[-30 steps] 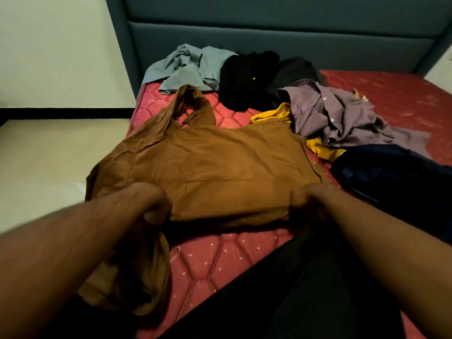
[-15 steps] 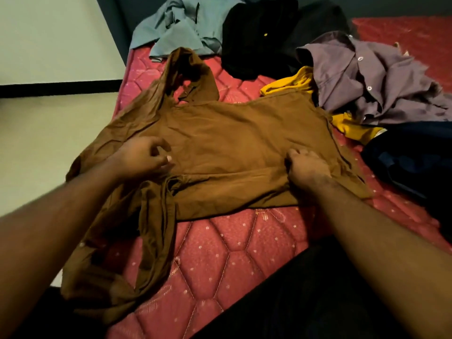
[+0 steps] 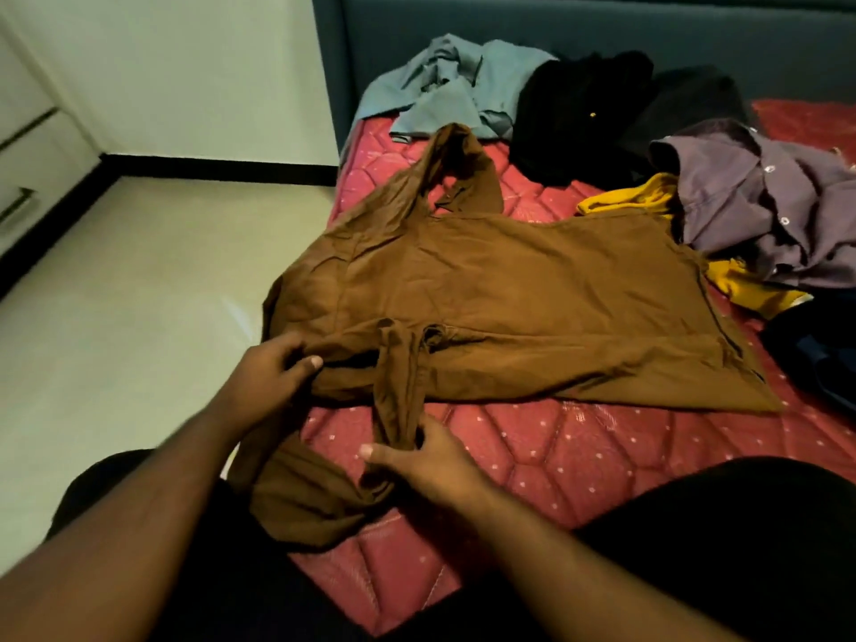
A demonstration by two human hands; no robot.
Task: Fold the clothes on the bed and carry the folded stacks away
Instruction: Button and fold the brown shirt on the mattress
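Note:
A brown shirt (image 3: 532,308) lies spread on the red quilted mattress (image 3: 579,461), its near hem folded over. One long sleeve trails off the near left corner of the bed. My left hand (image 3: 273,377) pinches the shirt's left edge near the fold. My right hand (image 3: 426,461) grips the bunched brown sleeve just below the shirt's body. Both forearms reach in from the bottom of the view.
Unfolded clothes lie behind: a grey-blue shirt (image 3: 454,85), black garments (image 3: 602,113), a purple button shirt (image 3: 764,210), a yellow piece (image 3: 625,201), a dark navy item (image 3: 820,359). A teal headboard (image 3: 556,25) backs the bed. Pale floor (image 3: 139,294) lies left.
My right hand has left the shirt's right side and moved left onto the hanging sleeve. My left hand slid down to the shirt's left edge. The view swung left and up.

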